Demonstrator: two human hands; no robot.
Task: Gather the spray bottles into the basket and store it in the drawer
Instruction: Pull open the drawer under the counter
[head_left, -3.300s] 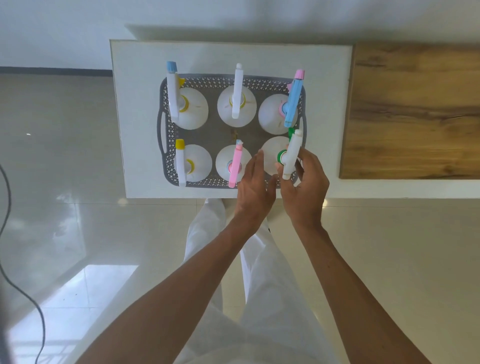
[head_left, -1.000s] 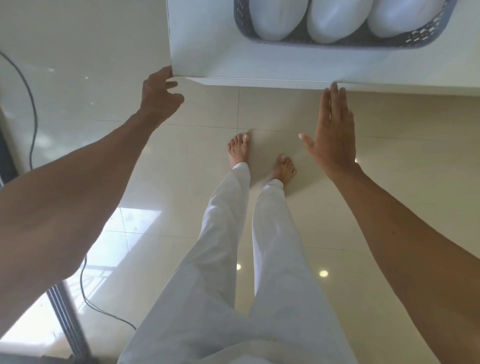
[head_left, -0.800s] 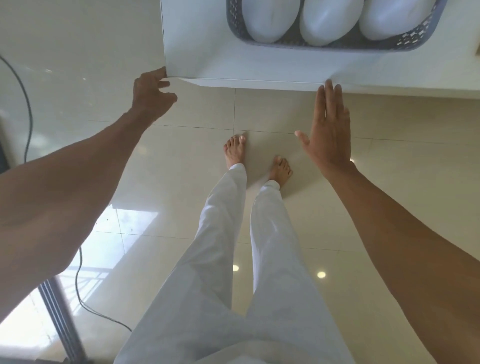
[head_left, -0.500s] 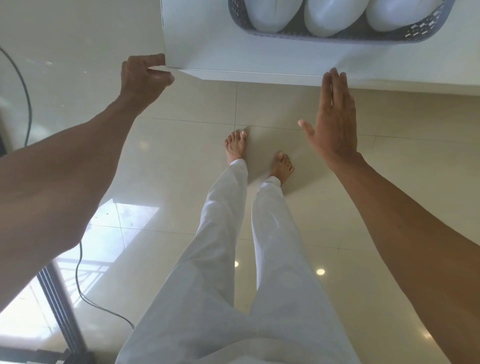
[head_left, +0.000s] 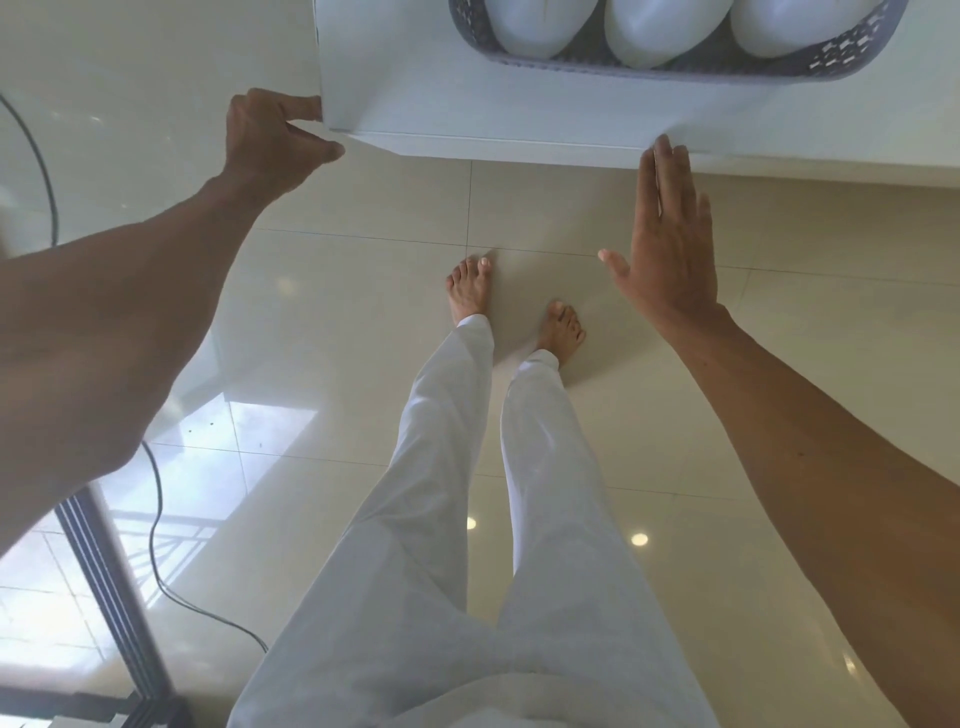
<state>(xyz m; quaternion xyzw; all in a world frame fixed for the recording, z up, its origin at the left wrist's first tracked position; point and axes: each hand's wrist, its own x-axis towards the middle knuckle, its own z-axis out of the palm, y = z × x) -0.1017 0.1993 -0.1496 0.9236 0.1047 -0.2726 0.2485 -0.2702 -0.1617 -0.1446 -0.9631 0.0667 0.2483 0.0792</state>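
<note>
The grey perforated basket (head_left: 675, 71) stands on the white cabinet (head_left: 441, 88) at the top of the view. The rounded bodies of three white spray bottles (head_left: 660, 26) show inside it; their heads are cut off by the frame. My left hand (head_left: 270, 135) is curled on the cabinet's front left corner, fingers on the side and thumb under the front edge. My right hand (head_left: 670, 249) is flat and open, its fingertips touching the cabinet's front edge below the basket. No drawer is visible from this angle.
Glossy cream floor tiles lie below, with my own bare feet (head_left: 467, 291) and white trousers in the middle. A black cable (head_left: 156, 545) trails over the floor at the left, beside a dark metal frame (head_left: 119, 613) at the bottom left.
The view dropped from the basket top to the cabinet front and floor. My left hand went to the cabinet's left corner and closed on it. My right hand's fingertips stayed at the front edge.
</note>
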